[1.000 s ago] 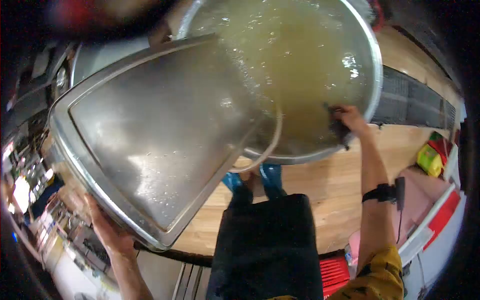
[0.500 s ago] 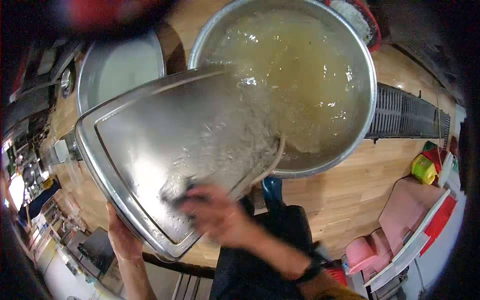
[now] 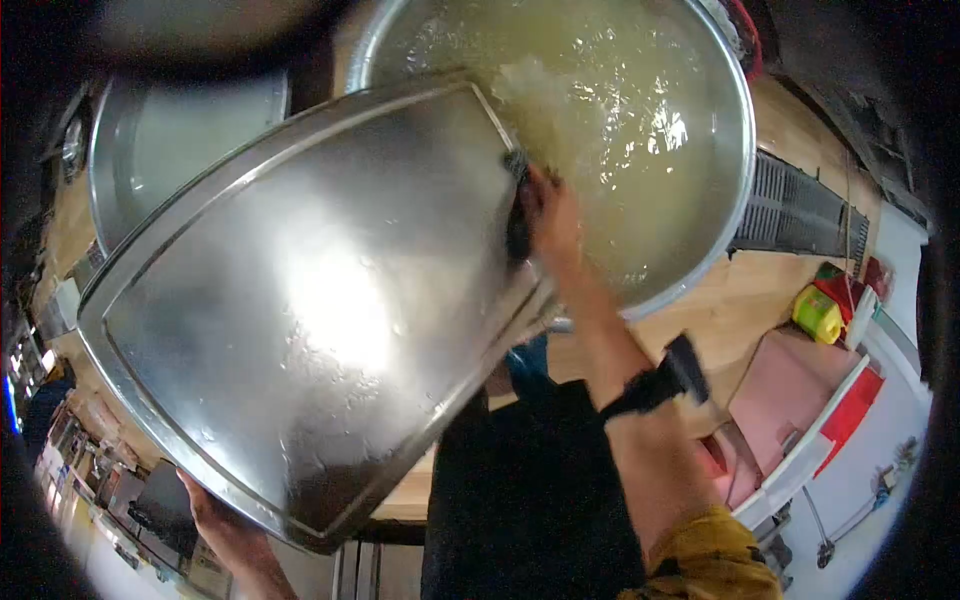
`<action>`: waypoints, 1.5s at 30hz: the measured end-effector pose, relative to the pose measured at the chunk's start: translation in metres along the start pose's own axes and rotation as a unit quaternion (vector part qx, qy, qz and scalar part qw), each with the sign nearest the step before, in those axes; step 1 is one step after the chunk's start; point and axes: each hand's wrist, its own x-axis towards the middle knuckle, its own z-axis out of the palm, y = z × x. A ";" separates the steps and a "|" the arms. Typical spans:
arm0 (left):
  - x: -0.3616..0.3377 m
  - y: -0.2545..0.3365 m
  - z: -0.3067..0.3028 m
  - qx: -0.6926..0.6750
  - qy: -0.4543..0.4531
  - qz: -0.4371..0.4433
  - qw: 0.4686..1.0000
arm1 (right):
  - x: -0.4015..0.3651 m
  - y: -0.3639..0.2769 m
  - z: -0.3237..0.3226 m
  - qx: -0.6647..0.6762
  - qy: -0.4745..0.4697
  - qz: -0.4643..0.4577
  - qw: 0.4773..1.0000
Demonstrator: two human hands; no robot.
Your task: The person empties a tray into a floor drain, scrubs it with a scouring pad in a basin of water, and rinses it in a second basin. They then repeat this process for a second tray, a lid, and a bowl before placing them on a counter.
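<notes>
Metal tray [image 3: 300, 300] mid-scrub, held tilted w/ its far corner over the big basin [image 3: 748, 180] of cloudy water.

The right hand [image 3: 555, 225] was clenched round a dark scrub pad [image 3: 518, 215], pressing it on the tray's far right corner, right by the waterline. The left hand [image 3: 225, 525] grasped the near bottom edge from below, only partly in view. Looked to me like the inside-face scrub step. Any next stroke would call for a firm left grip, as the tray was wet, steep and big. A 2nd, smaller basin [image 3: 150, 140] sat behind-left on the wood floor [image 3: 740, 300]. Vs half a sec before: the pad hand had gone from the tray's near lower part up to the far corner, the tray filled more of the view, and the left hand hadn't shifted off its edge.
</notes>
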 end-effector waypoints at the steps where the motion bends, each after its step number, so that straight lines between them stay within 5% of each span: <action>1: 0.008 -0.005 -0.017 -0.001 -0.005 -0.006 1.000 | -0.037 -0.024 -0.016 -0.064 0.036 -0.034 0.997; 2: 0.015 -0.011 -0.028 -0.010 -0.034 0.015 0.999 | -0.072 -0.060 -0.027 -0.058 0.098 -0.054 0.992; 5: 0.026 -0.010 -0.038 0.032 -0.062 0.022 0.997 | -0.171 -0.174 -0.039 0.253 -0.133 0.020 0.958; 7: 0.042 -0.016 -0.075 0.034 -0.016 -0.023 0.999 | -0.192 -0.236 -0.051 0.256 -0.128 -0.102 0.953; 9: 0.045 -0.015 -0.082 0.234 0.000 0.075 0.969 | -0.181 -0.251 -0.058 0.200 -0.111 -0.186 0.955; 10: 0.046 -0.014 -0.088 0.329 0.022 0.120 0.937 | -0.163 -0.225 -0.048 0.146 -0.091 -0.156 0.973; 12: 0.039 -0.011 -0.090 0.161 0.006 -0.029 0.987 | -0.129 -0.175 -0.027 0.036 -0.061 -0.091 0.993; 15: 0.045 -0.032 -0.105 0.335 0.012 0.056 0.941 | -0.061 -0.078 -0.029 -0.072 0.128 -0.036 0.989; 16: 0.044 -0.040 -0.108 0.389 0.016 0.083 0.918 | -0.043 -0.046 -0.026 -0.109 0.112 -0.022 0.987; 18: 0.036 -0.043 -0.102 0.144 -0.030 0.062 0.987 | -0.014 -0.002 -0.024 -0.056 0.074 0.065 0.994; 21: 0.031 -0.035 -0.062 0.121 0.037 0.102 0.987 | 0.022 0.063 -0.038 -0.084 -0.171 0.125 0.974; 25: 0.030 -0.030 -0.076 0.165 -0.007 0.072 0.984 | 0.008 0.121 -0.072 0.127 -0.050 0.176 0.975; 26: 0.024 -0.030 -0.067 0.184 0.001 0.078 0.980 | -0.003 0.121 -0.079 -0.099 0.064 0.158 0.980; 27: 0.019 -0.032 -0.059 0.206 0.007 0.083 0.975 | -0.014 0.124 -0.086 -0.320 0.173 0.130 0.922; 29: 0.029 -0.044 -0.097 0.259 -0.013 0.116 0.959 | -0.026 0.179 -0.076 -0.242 -0.042 0.227 0.942; 31: 0.027 -0.048 -0.098 0.304 -0.033 0.151 0.940 | -0.038 0.167 -0.063 0.119 0.001 0.274 0.954; 32: 0.022 -0.049 -0.076 0.276 0.021 0.124 0.953 | -0.048 0.079 -0.084 0.318 0.040 0.226 0.920; 33: 0.017 -0.049 -0.063 0.251 0.071 0.093 0.961 | -0.069 0.038 -0.089 0.282 0.001 0.250 0.926; 35: 0.027 -0.056 -0.095 0.238 0.003 0.134 0.962 | -0.126 -0.031 -0.069 0.226 0.018 0.115 0.967; 36: 0.031 -0.058 -0.098 0.285 0.027 0.125 0.950 | -0.152 -0.068 -0.039 0.470 0.044 0.199 0.859; 37: 0.040 -0.059 -0.118 0.308 0.039 0.123 0.942 | -0.161 -0.079 -0.035 0.472 0.047 0.195 0.859; 38: 0.049 -0.060 -0.138 0.332 0.052 0.121 0.934 | -0.168 -0.088 -0.031 0.288 0.051 0.156 0.944; 39: 0.064 -0.068 -0.179 0.234 0.004 0.066 0.970 | -0.162 -0.080 -0.026 0.181 0.080 0.136 0.971; 42: 0.058 -0.068 -0.157 0.257 -0.074 0.036 0.963 | -0.113 -0.017 -0.016 -0.002 0.149 0.161 0.976; 43: 0.064 -0.067 -0.174 0.388 -0.124 0.043 0.912 | -0.085 0.004 -0.018 -0.049 0.123 0.180 0.975; 45: 0.054 -0.080 -0.143 0.169 -0.026 0.006 0.985 | -0.021 0.048 -0.022 0.005 -0.024 0.183 0.983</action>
